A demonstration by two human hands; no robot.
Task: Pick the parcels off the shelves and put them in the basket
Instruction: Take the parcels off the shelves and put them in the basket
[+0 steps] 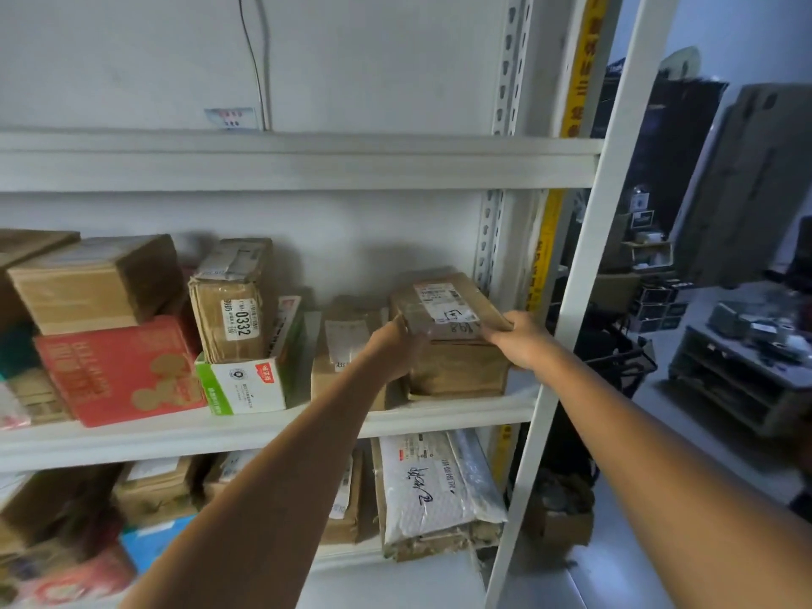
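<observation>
Both my left hand [395, 349] and right hand [520, 340] curl round opposite sides of the brown parcel [452, 318], which I judge spreads its weight for lifting. It sits at the right end of the middle shelf [439, 415]. No basket shows.

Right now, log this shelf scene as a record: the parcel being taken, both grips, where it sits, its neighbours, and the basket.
parcel: brown cardboard parcel with a white label on top
left grip: holds the parcel's left end
right grip: holds its right end
location: right end of the middle shelf; cannot tell if lifted
neighbours: box marked 0332 and red carton, both further left
below: white padded mailer on the lower shelf
basket: not in view
</observation>
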